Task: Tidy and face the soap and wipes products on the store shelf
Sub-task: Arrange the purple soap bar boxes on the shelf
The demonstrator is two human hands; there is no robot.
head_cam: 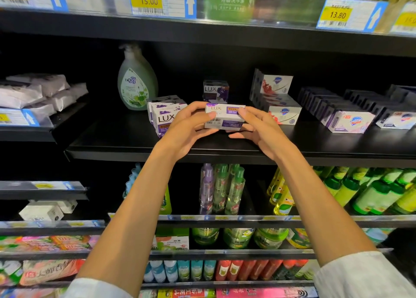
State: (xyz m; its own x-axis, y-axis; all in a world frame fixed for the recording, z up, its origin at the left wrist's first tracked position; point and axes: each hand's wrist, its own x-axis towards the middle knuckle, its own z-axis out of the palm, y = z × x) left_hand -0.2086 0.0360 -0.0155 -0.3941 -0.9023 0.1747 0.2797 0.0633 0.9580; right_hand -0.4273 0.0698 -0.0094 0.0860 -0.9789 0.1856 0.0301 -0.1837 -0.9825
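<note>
A white and purple Lux soap box [225, 116] is held just above the black middle shelf [126, 140]. My left hand [191, 126] grips its left end, and my right hand [256, 126] pinches its right end. To the left stands a stack of Lux soap boxes [161, 115]. Another Lux box [215, 91] sits further back on the shelf. White wipes packs [38, 90] lie piled on the left shelf.
A green pump bottle [136, 81] stands behind the Lux stack. Safeguard soap boxes [276, 99] and more boxed soaps [351, 121] fill the shelf's right side. Price tags [148, 1] line the shelf above. Bottles [221, 189] crowd the lower shelves.
</note>
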